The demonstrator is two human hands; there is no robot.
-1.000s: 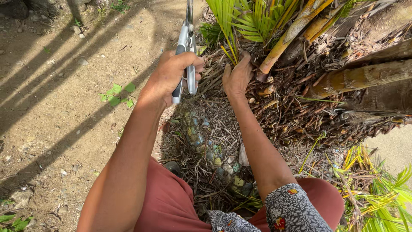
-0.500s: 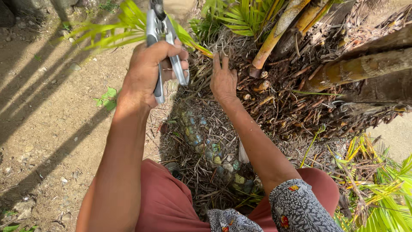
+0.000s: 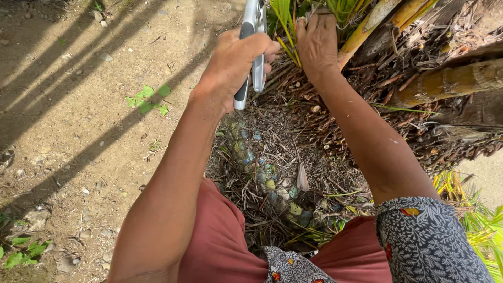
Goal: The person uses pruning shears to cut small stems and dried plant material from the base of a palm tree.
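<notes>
Left hand [image 3: 236, 65] grip stays clenched on shears [image 3: 251, 47]; right hand [image 3: 317, 42] now grasps fronds [image 3: 285, 26].

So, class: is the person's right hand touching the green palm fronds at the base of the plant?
Touching. The head view shows the right hand pressed into the green fronds, its fingers among the leaflets with no gap, while the left hand grips the shears beside them.

Both forearms are bare, no watch, rings or gloves on the left hand [image 3: 233, 65] or the right hand [image 3: 317, 42]. The right upper arm has a short dark-grey sleeve [image 3: 429, 241] with a small white leafy print plus red and yellow flower bits. Lower down, plain brick-red shorts [image 3: 220, 241] cover both thighs.
</notes>
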